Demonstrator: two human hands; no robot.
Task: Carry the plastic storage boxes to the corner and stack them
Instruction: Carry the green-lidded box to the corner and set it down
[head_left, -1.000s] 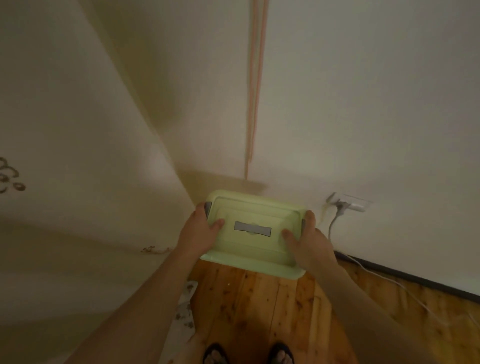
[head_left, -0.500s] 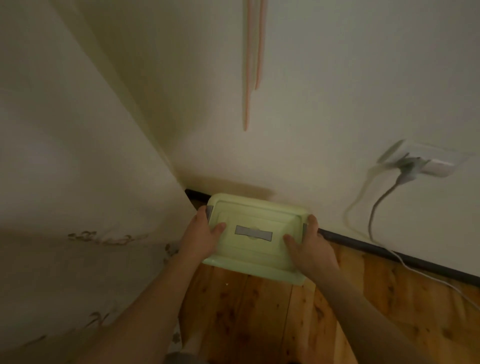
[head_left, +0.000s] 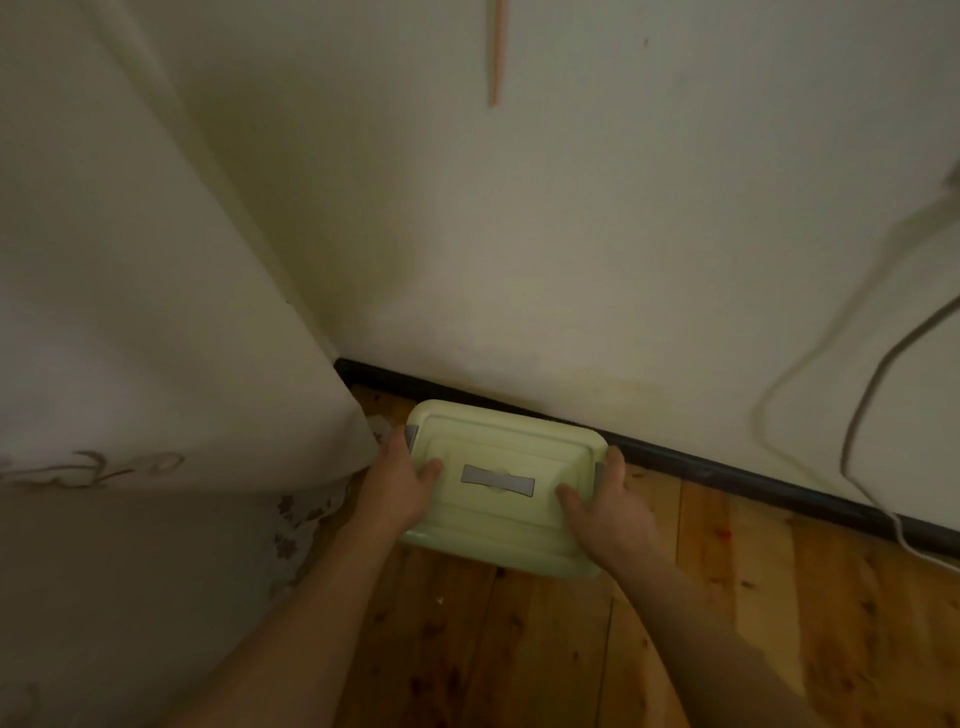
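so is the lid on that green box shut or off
Shut: the lid sits flat over the green box, grey side clips upright against it. Whether they're latched, cannot tell.

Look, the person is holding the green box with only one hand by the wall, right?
Not quite. The head view shows both hands on the green box: the left hand grips one end and the right hand grips the other. It is by the wall, as you said.

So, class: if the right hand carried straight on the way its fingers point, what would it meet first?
Probably the black skirting board at the wall's foot, just past the green box that the right hand holds; depth is unclear.
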